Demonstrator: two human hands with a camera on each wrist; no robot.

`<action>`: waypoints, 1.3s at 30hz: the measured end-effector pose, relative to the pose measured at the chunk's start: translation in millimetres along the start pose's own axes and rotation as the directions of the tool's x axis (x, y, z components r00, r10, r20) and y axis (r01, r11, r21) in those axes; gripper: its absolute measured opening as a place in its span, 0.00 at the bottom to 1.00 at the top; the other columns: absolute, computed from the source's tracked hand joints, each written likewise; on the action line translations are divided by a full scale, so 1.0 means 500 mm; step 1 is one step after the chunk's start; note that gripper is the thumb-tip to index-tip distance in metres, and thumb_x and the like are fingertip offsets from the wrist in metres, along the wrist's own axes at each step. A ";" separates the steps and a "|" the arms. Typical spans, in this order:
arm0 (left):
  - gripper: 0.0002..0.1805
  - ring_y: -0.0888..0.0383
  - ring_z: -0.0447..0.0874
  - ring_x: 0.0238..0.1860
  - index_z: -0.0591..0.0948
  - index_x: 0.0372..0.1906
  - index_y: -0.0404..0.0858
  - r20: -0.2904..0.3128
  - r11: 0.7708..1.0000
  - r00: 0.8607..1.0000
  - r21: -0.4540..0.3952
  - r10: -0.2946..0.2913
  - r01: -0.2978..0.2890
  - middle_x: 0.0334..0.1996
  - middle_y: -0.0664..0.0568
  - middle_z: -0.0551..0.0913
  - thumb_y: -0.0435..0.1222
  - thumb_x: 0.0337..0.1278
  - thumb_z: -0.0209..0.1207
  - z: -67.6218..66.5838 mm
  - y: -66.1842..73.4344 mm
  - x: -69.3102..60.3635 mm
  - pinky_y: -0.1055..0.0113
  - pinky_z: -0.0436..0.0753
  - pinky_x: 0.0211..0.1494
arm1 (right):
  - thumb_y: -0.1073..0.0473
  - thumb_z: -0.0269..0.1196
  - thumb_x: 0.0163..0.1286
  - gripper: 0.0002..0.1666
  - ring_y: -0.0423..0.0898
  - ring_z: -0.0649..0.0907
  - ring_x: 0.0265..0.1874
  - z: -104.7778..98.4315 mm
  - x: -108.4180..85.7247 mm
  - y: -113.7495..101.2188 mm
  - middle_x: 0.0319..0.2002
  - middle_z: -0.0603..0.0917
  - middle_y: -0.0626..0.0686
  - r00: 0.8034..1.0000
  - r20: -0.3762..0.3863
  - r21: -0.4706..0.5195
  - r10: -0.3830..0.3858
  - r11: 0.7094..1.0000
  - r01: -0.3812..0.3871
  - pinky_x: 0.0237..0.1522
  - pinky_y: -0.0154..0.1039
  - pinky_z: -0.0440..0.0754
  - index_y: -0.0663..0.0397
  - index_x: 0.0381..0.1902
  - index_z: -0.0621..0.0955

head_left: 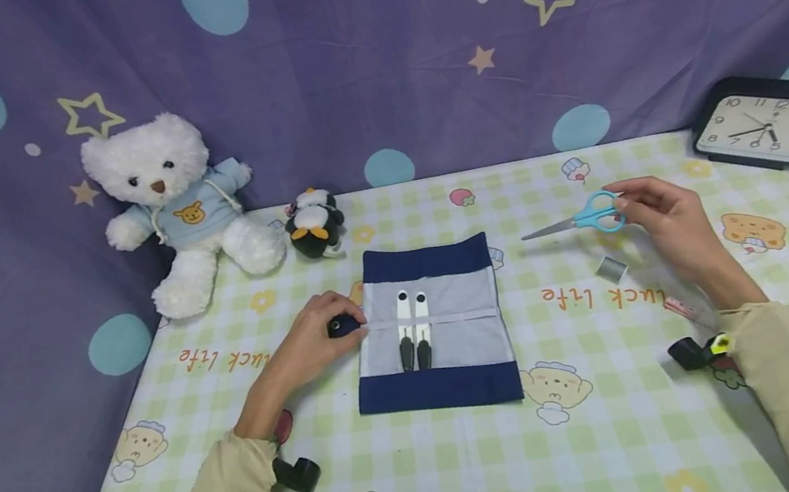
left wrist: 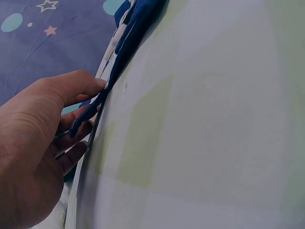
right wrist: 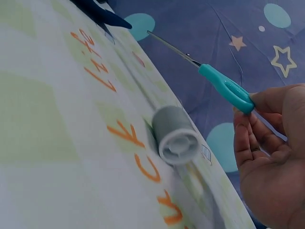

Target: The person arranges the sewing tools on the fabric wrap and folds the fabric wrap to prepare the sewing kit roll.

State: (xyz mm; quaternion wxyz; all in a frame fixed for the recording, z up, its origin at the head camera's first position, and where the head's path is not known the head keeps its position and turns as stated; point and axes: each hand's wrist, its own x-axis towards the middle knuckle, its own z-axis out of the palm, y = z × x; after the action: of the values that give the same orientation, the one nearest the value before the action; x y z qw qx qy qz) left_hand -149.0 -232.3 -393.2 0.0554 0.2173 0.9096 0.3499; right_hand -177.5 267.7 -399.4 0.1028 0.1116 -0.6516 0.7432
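Note:
An unrolled fabric pouch [head_left: 460,386], navy at both ends and pale grey inside, lies on the table. Two slim white tools with black ends [head_left: 403,316] sit side by side under its thin cross band. At its left edge my left hand [head_left: 312,337] pinches a navy tab [left wrist: 82,119] with a small round snap, thumb on top and fingers beneath. My right hand [head_left: 671,220] pinches light-blue-handled scissors [head_left: 596,211] by a handle loop, above the table; the closed blades point left toward the pouch. Below them a spool of grey thread [right wrist: 172,129] lies on its side.
Along the back sit a white teddy bear [head_left: 197,215] and a small penguin toy [head_left: 314,225], both left of the pouch. A black-framed clock [head_left: 774,121] stands at the back right. Behind the checked tablecloth [head_left: 434,476] hangs a purple curtain [head_left: 355,75].

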 end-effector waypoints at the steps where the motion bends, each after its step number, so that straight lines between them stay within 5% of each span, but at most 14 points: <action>1: 0.04 0.48 0.73 0.57 0.86 0.40 0.46 0.000 1.000 1.000 0.001 0.001 -0.001 0.49 0.52 0.80 0.37 0.64 0.71 0.000 0.000 0.000 0.47 0.73 0.60 | 0.74 0.61 0.75 0.12 0.40 0.84 0.32 0.003 0.001 0.001 0.35 0.87 0.49 1.000 0.004 -0.006 0.002 1.000 -0.002 0.39 0.28 0.82 0.69 0.53 0.84; 18: 0.04 0.47 0.74 0.56 0.86 0.40 0.46 -0.005 1.000 1.000 0.012 0.019 -0.019 0.48 0.52 0.80 0.36 0.63 0.71 0.000 0.001 0.001 0.47 0.74 0.58 | 0.68 0.61 0.77 0.13 0.43 0.83 0.35 0.091 0.023 0.011 0.37 0.83 0.51 0.992 0.128 -0.073 0.019 0.997 -0.010 0.42 0.30 0.81 0.67 0.56 0.83; 27: 0.04 0.48 0.74 0.56 0.86 0.39 0.46 -0.008 1.000 1.000 0.013 0.021 -0.021 0.48 0.52 0.81 0.36 0.64 0.71 0.000 0.004 0.000 0.47 0.74 0.58 | 0.65 0.61 0.79 0.15 0.40 0.81 0.37 0.131 0.030 0.016 0.37 0.83 0.48 0.984 0.171 -0.263 0.045 0.965 0.001 0.44 0.32 0.79 0.66 0.58 0.83; 34: 0.04 0.48 0.74 0.56 0.86 0.40 0.46 -0.006 1.000 1.000 0.012 0.018 -0.017 0.48 0.52 0.80 0.36 0.64 0.71 0.000 0.004 -0.001 0.47 0.75 0.58 | 0.60 0.61 0.79 0.17 0.47 0.81 0.41 0.157 0.034 0.022 0.40 0.85 0.51 0.973 0.214 -0.305 0.086 0.952 -0.018 0.48 0.33 0.77 0.63 0.60 0.83; 39: 0.04 0.48 0.74 0.56 0.86 0.40 0.45 -0.006 1.000 1.000 0.015 0.017 -0.016 0.48 0.52 0.80 0.37 0.64 0.71 0.000 0.002 0.000 0.48 0.75 0.58 | 0.62 0.61 0.79 0.16 0.43 0.84 0.44 0.175 0.040 0.028 0.48 0.87 0.59 0.967 0.238 -0.319 0.091 0.948 -0.010 0.51 0.31 0.76 0.64 0.58 0.84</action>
State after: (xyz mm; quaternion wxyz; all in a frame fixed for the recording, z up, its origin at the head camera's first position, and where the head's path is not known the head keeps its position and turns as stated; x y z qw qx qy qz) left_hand -148.6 -231.7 -392.9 0.0481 0.2241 0.9105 0.3442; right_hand -197.7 179.4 -395.5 0.0173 0.1696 -0.7723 0.6120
